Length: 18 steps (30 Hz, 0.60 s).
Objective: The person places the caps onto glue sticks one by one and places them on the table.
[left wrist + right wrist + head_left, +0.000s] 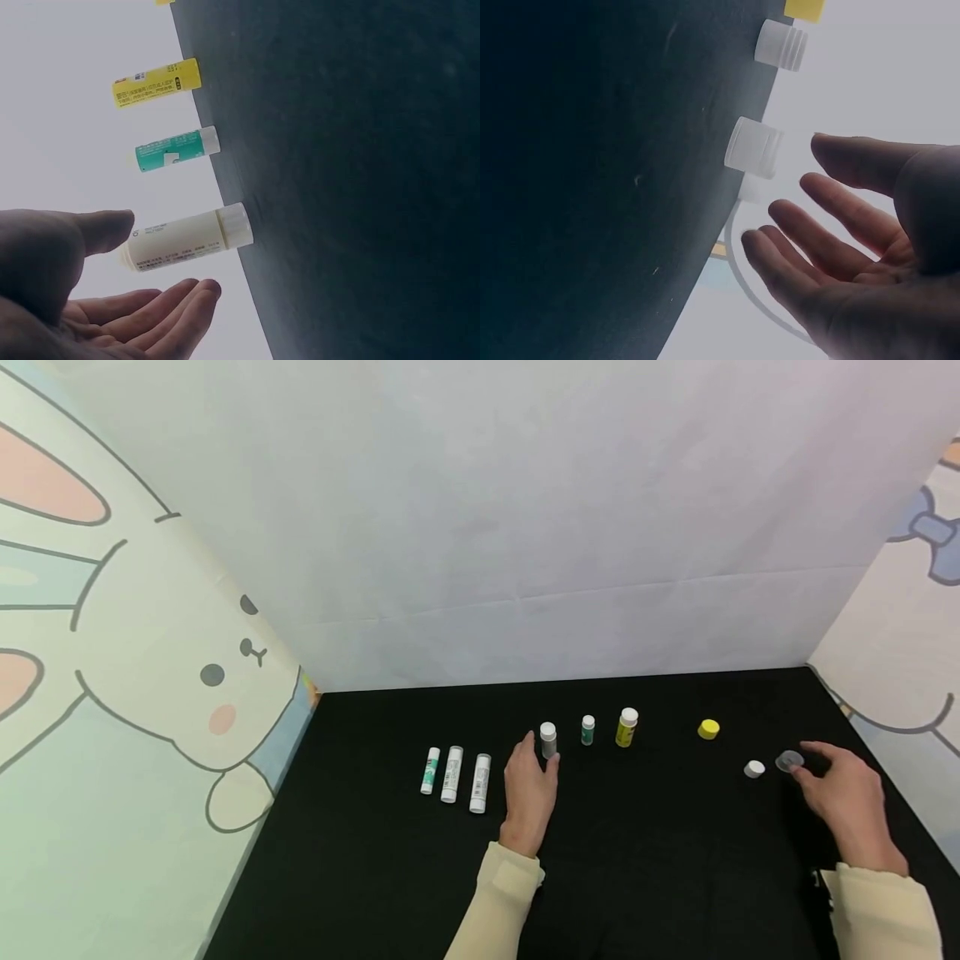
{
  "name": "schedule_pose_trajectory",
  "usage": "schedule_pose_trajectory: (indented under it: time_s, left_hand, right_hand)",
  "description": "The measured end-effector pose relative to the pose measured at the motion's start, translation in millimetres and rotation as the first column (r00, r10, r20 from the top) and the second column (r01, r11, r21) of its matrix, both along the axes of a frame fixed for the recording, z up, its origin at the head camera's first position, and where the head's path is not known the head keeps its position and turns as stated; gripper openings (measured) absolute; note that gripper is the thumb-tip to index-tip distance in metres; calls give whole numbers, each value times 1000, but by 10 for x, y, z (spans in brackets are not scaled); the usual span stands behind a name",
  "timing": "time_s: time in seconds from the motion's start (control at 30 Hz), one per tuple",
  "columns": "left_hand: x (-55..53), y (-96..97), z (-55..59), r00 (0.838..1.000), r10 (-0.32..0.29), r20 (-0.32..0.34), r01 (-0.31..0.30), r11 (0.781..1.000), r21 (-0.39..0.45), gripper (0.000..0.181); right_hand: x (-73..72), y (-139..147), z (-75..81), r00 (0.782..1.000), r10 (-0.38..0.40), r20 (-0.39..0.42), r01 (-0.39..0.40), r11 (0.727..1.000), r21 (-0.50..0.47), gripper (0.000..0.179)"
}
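Note:
My left hand (528, 797) is around an upright white glue stick (548, 740), thumb to one side of it and fingers to the other. In the left wrist view a gap shows between the fingers (184, 319) and the white glue stick (187, 238). A clear cap (787, 761) stands close to my right hand (847, 797), whose thumb and fingers are spread. In the right wrist view that clear cap (752, 147) sits on the table just beyond the fingertips (754, 240). Both hands hold nothing.
A green glue stick (587, 731) and a yellow one (626, 728) stand right of my left hand. Three tubes lie at the left, among them a white tube (452, 774). A yellow cap (708, 729) and a white cap (754, 769) sit on the black table (645, 860).

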<state>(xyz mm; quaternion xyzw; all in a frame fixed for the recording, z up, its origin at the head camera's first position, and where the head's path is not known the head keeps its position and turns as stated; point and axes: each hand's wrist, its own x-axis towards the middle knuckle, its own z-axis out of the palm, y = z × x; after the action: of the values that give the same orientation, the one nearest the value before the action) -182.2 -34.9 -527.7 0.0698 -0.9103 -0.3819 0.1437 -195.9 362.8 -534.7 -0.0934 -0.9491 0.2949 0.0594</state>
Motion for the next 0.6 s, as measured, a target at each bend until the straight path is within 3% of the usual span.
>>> schedule_pose_trajectory:
  time_s: [0.6]
  left_hand:
    - [-99, 22, -8, 999, -26, -26, 27, 999, 45, 36]
  right_hand:
    - [-57, 2, -22, 995, 78, 69, -77, 997, -12, 40]
